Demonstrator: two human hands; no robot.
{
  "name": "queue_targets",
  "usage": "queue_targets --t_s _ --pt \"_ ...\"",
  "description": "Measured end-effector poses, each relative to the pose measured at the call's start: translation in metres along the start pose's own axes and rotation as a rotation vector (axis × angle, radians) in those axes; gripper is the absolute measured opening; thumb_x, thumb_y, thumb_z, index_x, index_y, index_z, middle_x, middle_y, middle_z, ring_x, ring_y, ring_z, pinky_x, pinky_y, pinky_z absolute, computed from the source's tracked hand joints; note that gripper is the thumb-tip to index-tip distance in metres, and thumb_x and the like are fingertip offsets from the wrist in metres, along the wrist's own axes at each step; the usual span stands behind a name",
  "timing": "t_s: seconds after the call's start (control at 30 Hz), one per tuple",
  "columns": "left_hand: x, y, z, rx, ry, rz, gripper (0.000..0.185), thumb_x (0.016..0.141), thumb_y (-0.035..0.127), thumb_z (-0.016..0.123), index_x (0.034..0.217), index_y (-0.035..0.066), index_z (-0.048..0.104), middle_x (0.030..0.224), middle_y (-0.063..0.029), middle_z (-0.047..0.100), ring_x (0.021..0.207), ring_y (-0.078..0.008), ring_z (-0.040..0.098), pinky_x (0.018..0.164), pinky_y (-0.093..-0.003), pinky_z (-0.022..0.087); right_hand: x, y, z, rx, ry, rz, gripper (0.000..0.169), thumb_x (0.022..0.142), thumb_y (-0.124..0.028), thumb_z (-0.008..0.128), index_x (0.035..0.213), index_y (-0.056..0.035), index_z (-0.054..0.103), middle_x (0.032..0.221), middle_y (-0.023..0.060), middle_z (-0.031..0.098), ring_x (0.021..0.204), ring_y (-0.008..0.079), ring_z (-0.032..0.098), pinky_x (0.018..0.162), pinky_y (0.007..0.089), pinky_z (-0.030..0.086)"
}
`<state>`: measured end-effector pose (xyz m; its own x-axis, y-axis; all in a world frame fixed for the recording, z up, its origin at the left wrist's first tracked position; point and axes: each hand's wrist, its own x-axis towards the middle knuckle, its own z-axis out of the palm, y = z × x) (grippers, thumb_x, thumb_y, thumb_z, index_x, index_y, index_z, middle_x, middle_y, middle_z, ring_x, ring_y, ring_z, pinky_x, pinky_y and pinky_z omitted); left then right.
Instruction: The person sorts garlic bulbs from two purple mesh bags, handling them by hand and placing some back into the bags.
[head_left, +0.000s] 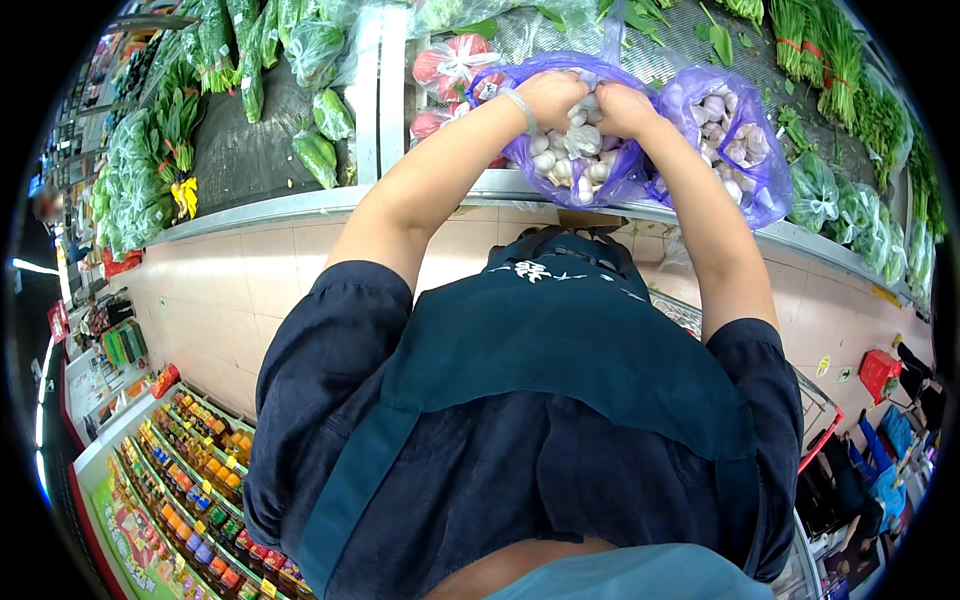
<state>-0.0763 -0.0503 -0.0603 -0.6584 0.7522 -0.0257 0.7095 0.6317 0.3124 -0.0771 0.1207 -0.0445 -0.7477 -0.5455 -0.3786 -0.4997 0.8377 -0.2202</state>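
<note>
My left hand (556, 99) and my right hand (624, 109) are close together over an open purple plastic bag (541, 181) of garlic bulbs (561, 166). The fingers of both hands are closed on the top of a small clear plastic bag (583, 139), which seems to have garlic inside. My fingertips are partly hidden behind the hands. Right beside it, a second purple bag (774, 196) stands open, with more garlic bulbs (714, 109) inside. Left of my left hand lie clear bags of round red produce (454, 61), probably tomatoes.
The display's metal front edge (330, 196) runs before me. Bagged cucumbers (315, 156) and leafy greens (135, 187) lie left, banded chives (838, 71) and bagged greens (832, 199) right. A shopping cart (821, 431) stands by my right side; shelves of packaged goods (202, 517) are behind left.
</note>
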Motion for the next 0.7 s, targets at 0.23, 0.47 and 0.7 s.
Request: queue_targets --t_s 0.23,0.47,0.7 --pt "-0.013 -0.003 0.005 -0.030 -0.007 0.018 0.051 0.060 0.012 0.069 0.103 0.002 0.044 0.093 -0.0165 0.054 0.091 -0.0341 0.054 0.078 -0.0402 0.044 -0.007 0.000 0.011 0.064 0.087 0.015 0.050 0.065 -0.013 0.064 0.112 -0.0083 0.049 0.102 0.0142 0.059 0.099 0.0316 0.055 0.082 0.0427 0.045" --pt "-0.023 0.008 0.009 0.005 0.166 0.059 0.054 0.060 0.014 0.069 0.107 0.001 0.044 0.094 -0.0168 0.053 0.092 -0.0344 0.053 0.082 -0.0413 0.043 -0.024 -0.009 0.003 0.066 0.090 0.003 0.045 0.061 -0.012 0.066 0.102 -0.0017 0.051 0.108 0.0163 0.054 0.104 0.0319 0.052 0.082 0.0411 0.046" --pt "-0.002 0.010 0.015 -0.006 0.096 -0.104 0.052 0.060 0.013 0.068 0.106 0.000 0.045 0.099 -0.0198 0.054 0.097 -0.0355 0.053 0.081 -0.0425 0.044 -0.011 0.000 0.038 -0.034 0.323 -0.066 0.045 0.058 -0.015 0.070 0.097 -0.0015 0.052 0.100 0.0148 0.053 0.098 0.0326 0.053 0.082 0.0415 0.046"
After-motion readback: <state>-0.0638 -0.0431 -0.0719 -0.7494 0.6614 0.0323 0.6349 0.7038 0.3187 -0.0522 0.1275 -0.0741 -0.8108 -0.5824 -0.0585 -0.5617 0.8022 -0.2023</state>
